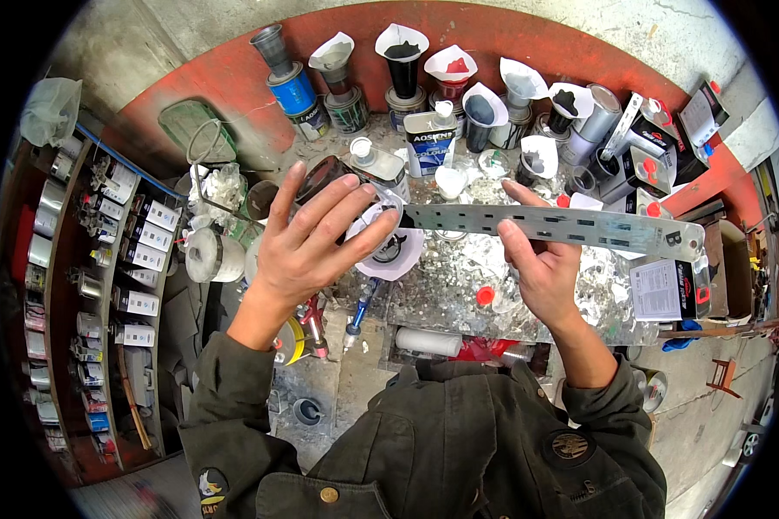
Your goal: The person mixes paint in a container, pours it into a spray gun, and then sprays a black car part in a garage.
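Could go wrong in a few ways, judging from the grip. Long metal strip [563,227] held level above a crowded bench [441,285], far end jutting well past the right hand [537,268]: a small twist there could swing that end into the tins [610,130] near it. At the near end, a slip could drop the tip into the white paper cone [398,255] just below and knock it over. Open cans with funnels [402,60] at the back stand well apart, so less at risk. Loose hold on the left side would be the likeliest cause.

Left hand [307,242] raised palm-down, wrist bent back, fingers spread wide, fingertips [381,218] touching the strip's left end; thumb hidden, so cannot tell whether pinching or only steadying. Dark can [320,177] just behind those fingers; held or not, unclear.

Right hand comes up from below near the strip's middle, palm facing the body, thumb over the top edge and fingers curled against the underside, pinching the strip. Both forearms rise from the lower edge, elbows apart.
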Demonstrator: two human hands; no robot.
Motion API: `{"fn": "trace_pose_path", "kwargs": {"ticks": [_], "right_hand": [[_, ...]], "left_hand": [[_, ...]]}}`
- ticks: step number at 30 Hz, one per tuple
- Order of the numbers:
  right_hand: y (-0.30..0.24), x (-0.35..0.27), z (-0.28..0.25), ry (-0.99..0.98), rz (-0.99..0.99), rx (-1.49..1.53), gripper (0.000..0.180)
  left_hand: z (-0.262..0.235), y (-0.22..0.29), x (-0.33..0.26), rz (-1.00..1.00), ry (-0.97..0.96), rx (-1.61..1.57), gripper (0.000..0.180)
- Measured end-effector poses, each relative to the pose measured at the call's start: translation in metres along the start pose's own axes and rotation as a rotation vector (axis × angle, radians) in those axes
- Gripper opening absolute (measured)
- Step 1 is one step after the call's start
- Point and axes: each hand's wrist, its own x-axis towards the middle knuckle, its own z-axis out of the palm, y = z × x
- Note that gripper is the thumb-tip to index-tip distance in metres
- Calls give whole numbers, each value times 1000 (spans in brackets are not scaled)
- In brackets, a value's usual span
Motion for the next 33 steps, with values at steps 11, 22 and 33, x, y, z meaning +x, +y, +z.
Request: {"fn": "trace_pose_path", "kwargs": {"ticks": [11, 22, 33], "right_hand": [[3, -1, -1, 17, 36, 28, 39], [54, 2, -6, 233, 403, 332, 44], [63, 2, -33, 226, 665, 861, 47]], "left_hand": [[-5, 0, 0, -123, -93, -18, 43], [-11, 3, -45, -1133, -406, -824, 75], [-37, 132, -66, -1477, -65, -1672, 79]]}}
